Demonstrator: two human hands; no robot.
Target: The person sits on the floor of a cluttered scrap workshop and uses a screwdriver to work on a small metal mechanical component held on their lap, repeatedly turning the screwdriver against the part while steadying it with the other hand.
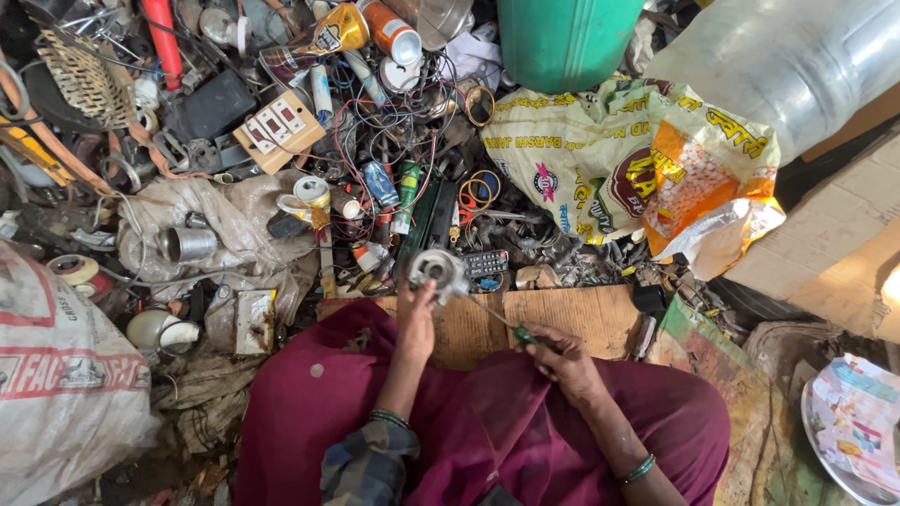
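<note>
Over the near edge of the cardboard sheet, the left hand grips a round grey metal part, likely heavy and stiff, best held by its rim. The right hand clasps a slim green-handled screwdriver.

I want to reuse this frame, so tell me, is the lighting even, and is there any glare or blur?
Head view: mostly soft, even daylight and sharp on the left hand, its round metal part and the right hand; glare blows out the clear plastic drum at top right; wide-angle bending at the edges.
</note>
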